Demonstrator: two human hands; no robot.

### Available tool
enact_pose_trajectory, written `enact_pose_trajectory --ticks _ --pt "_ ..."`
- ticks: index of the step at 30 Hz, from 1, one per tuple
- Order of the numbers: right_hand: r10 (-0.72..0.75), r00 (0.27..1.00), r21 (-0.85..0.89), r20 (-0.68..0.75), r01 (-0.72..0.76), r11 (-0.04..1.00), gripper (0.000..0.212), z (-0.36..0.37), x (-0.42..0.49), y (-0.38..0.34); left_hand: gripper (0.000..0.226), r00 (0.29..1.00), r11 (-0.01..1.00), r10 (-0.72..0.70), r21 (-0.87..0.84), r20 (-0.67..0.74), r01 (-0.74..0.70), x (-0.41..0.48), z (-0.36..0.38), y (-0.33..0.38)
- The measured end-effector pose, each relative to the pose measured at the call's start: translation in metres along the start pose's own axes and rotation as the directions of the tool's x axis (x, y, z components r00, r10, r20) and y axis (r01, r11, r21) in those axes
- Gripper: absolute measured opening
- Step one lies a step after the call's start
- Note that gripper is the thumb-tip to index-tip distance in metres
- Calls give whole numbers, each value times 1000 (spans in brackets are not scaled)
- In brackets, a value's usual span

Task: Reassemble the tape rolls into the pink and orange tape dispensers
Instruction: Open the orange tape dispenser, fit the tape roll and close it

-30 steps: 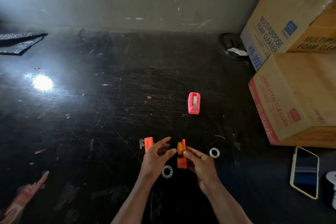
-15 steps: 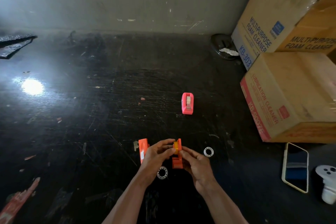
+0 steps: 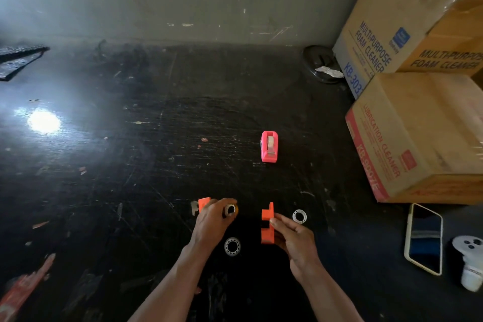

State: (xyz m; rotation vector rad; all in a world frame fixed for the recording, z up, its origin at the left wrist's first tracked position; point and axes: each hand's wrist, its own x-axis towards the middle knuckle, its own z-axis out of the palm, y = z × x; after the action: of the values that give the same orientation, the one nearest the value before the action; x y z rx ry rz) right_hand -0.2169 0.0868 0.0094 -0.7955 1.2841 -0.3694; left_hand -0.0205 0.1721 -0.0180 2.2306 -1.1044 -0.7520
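Observation:
A pink tape dispenser (image 3: pixel 269 146) with a tape roll in it stands on the dark table, beyond my hands. My right hand (image 3: pixel 292 239) holds an orange dispenser half (image 3: pixel 267 223) upright on the table. My left hand (image 3: pixel 213 219) pinches a small tape roll (image 3: pixel 231 210) with a yellowish rim, held apart from that half. Another orange dispenser piece (image 3: pixel 203 203) lies just behind my left hand, partly hidden. One white spool ring (image 3: pixel 232 246) lies between my wrists and a second white ring (image 3: pixel 299 216) lies right of the orange half.
Stacked cardboard boxes (image 3: pixel 418 125) fill the right side. A phone (image 3: pixel 423 238) and a white device (image 3: pixel 470 261) lie near the right edge. A dark dish (image 3: pixel 317 60) sits by the wall. A reddish strip (image 3: pixel 18 293) lies at the lower left.
My hands were together at the orange dispenser half with the roll in it; now my left hand has drawn the roll away to the left, and my right keeps the orange half.

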Motion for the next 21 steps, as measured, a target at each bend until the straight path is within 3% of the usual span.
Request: enact_pose_trajectory --ticks 5,10,13,16,21 --pt "-24 1000 -25 2 24 999 20 1 -2 0 39 999 991 48 127 -6 -47 3 8 -2" --pt "-43 999 -41 0 43 998 21 -1 -4 -2 48 999 991 29 134 -38 -24 -1 7 2" --pt "-50 999 -39 -8 50 998 20 -2 -3 -1 41 997 994 -1 112 -79 10 -16 4 3" --pt "-40 999 -40 -26 39 998 20 -2 -1 2 43 999 989 -41 138 -36 45 -41 6 3" --pt "-28 999 -49 -18 27 998 20 -3 -1 8 65 992 989 -72 134 105 57 -73 21 -9"
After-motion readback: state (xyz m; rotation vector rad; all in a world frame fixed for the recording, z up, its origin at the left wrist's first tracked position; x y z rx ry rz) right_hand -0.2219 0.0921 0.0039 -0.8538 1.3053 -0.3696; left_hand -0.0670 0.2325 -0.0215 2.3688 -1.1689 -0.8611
